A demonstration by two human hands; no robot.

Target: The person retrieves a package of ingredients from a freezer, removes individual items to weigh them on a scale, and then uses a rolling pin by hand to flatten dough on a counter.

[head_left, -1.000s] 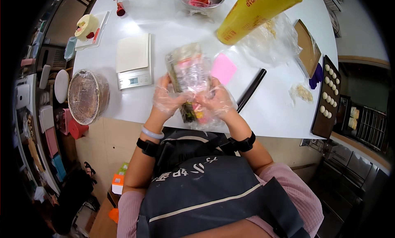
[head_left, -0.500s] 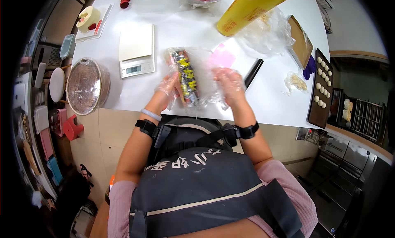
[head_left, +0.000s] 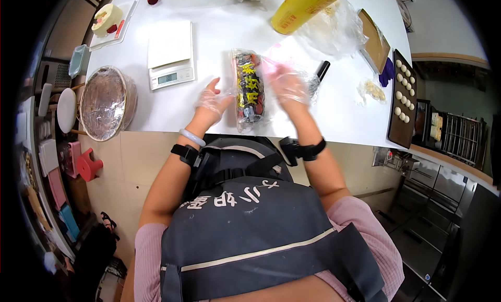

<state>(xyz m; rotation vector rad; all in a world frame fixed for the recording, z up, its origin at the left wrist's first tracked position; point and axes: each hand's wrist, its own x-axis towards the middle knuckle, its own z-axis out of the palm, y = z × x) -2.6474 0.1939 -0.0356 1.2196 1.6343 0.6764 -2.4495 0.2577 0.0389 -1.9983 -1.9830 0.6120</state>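
Note:
A long dark block with yellow lettering, wrapped in clear plastic, lies lengthwise near the table's front edge. My left hand, in a thin clear glove, is just to its left, fingers apart and holding nothing. On its other side my right hand, gloved likewise, is smeared by motion. Loose clear film seems to stretch between that hand and the block; whether the fingers grip it does not show. A black cylinder lies just past my right hand.
A white digital scale and a film-covered round bowl are at left, with a small cake behind. A yellow box stands far off beside crumpled plastic. At right, a dark tray holds several white balls.
My left hand has let go of the wrapped block and opened to its left. The block has turned more upright in view, its lettering now plainer. My right hand has shifted slightly up and left.

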